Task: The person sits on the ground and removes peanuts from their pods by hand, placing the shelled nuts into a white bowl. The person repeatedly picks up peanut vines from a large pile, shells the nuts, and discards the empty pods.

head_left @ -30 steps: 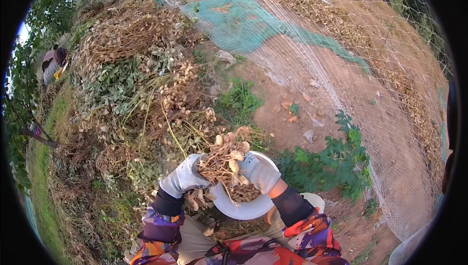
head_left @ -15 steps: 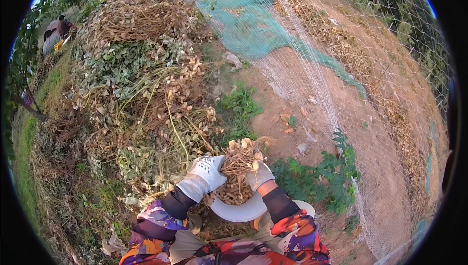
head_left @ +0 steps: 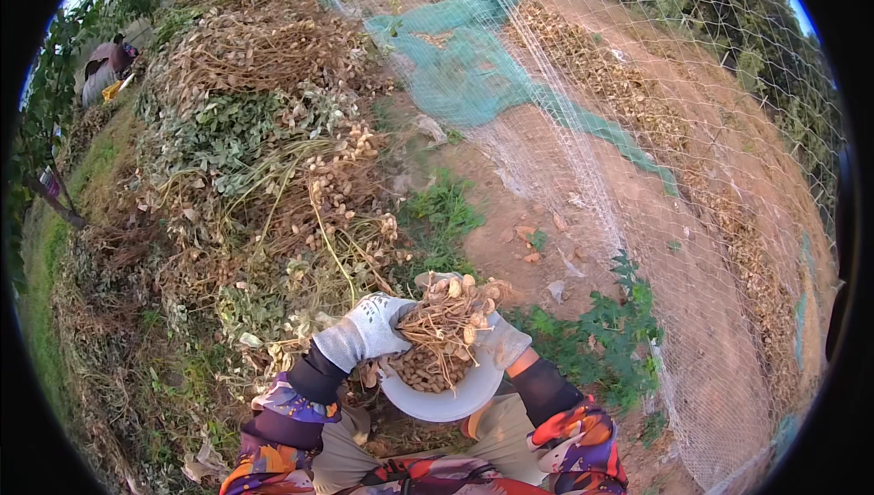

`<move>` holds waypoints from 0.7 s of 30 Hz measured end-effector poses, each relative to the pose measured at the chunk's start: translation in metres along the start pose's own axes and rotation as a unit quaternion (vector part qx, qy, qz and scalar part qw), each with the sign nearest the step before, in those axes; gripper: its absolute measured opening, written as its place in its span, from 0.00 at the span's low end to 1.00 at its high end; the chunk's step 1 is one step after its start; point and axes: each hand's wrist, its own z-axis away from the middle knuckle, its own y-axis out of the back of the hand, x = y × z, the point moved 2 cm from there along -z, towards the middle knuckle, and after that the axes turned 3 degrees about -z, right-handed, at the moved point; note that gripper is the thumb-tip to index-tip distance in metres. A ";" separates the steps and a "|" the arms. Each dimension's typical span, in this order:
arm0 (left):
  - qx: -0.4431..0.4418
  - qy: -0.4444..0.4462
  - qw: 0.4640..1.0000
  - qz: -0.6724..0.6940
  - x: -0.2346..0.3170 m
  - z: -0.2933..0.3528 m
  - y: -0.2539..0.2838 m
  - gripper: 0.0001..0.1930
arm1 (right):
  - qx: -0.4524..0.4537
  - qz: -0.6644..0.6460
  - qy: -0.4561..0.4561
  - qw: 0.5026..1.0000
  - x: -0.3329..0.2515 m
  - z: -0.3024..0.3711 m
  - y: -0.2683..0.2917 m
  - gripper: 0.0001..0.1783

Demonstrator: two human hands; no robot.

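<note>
Over a white bucket (head_left: 435, 409) I hold a bunch of dried peanut plants (head_left: 442, 336), its roots and pale pods facing up. My left hand (head_left: 366, 329), in a white and grey knit glove, is closed around the bunch's left side. My right hand (head_left: 503, 341), gloved the same way, grips it from the right, with fingertips partly hidden behind the pods. Loose peanuts (head_left: 421, 369) fill the part of the bucket seen below the bunch. The bucket stands between my knees.
A long heap of pulled peanut plants (head_left: 264, 49) runs ahead on the left. White netting (head_left: 628, 222) stretches along the right, with green mesh (head_left: 464, 67) behind it. Leafy weeds (head_left: 601, 349) grow near my right arm. Another person (head_left: 107, 67) bends at the far left.
My hands have moved slightly apart, the left one leftward and the right one rightward. The bunch between them has spread and tilted. The view has shifted a little.
</note>
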 end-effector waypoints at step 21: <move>0.043 0.173 0.959 -0.221 -0.013 -0.012 -0.017 0.21 | 0.145 -0.601 -0.016 0.786 0.038 -0.051 0.003 0.18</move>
